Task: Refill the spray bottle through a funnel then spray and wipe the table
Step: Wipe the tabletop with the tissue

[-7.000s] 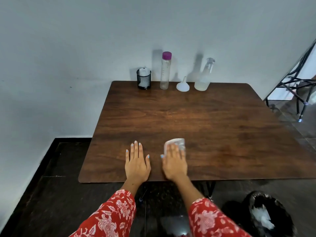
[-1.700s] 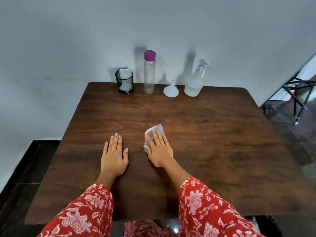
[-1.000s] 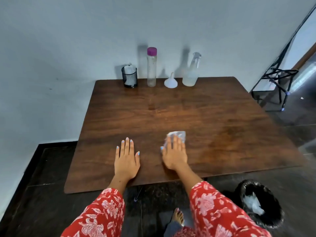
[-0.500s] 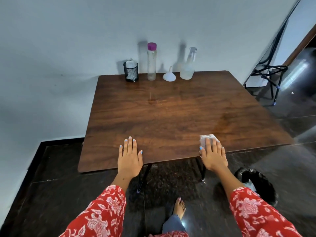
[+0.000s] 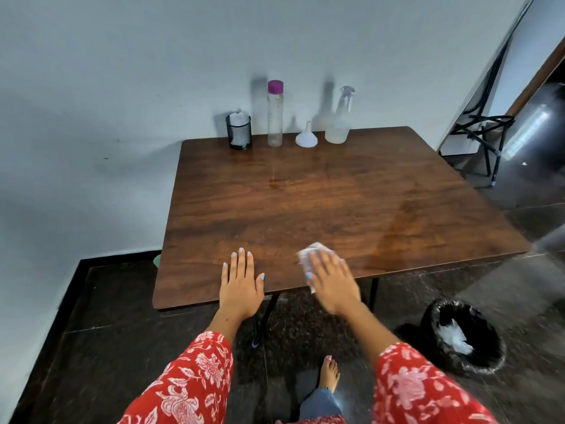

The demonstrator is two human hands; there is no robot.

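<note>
My right hand lies flat with straight fingers on a white tissue, pressing it onto the brown wooden table near the front edge. Its outline is blurred by motion. My left hand rests flat and open on the table to the left of it. At the far edge by the wall stand a clear spray bottle, a white funnel upside down, and a tall clear bottle with a purple cap. A damp sheen shows on the table's right half.
A black mesh cup holding white tissues stands at the far left of the row. A black-lined bin with crumpled tissue sits on the floor at right. A black metal frame stands beyond the table's right corner.
My right hand has slid the tissue leftward along the front edge from the table's right side. My left hand stays flat in place. The camera view has shifted a little.
</note>
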